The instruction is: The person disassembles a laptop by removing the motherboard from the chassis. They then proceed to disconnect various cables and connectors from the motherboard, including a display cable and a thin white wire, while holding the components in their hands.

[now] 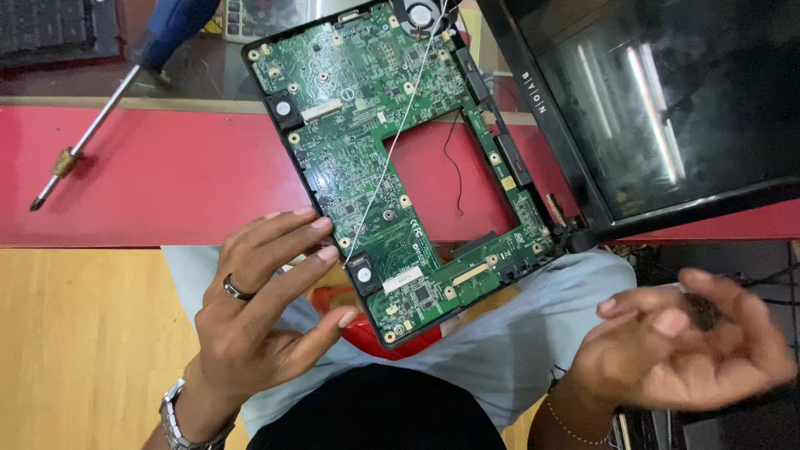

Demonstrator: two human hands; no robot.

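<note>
Far left of the left hand (267, 304) a screwdriver (83, 146) lies on the red table (167, 179), that hand's spread fingers steadying the green circuit board (392, 167) just right, while the right hand (679, 346) hovers blurred, half-curled, empty.

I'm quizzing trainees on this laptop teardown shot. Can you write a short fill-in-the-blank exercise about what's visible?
1. The left hand touches the edge of the ____-coloured circuit board.
2. The left hand wears a ring and a metal ____ at the wrist.
3. The screwdriver lies on the ____ table surface.
4. The right hand holds ____, away from the board.

Missing words: green; watch; red; nothing
</note>
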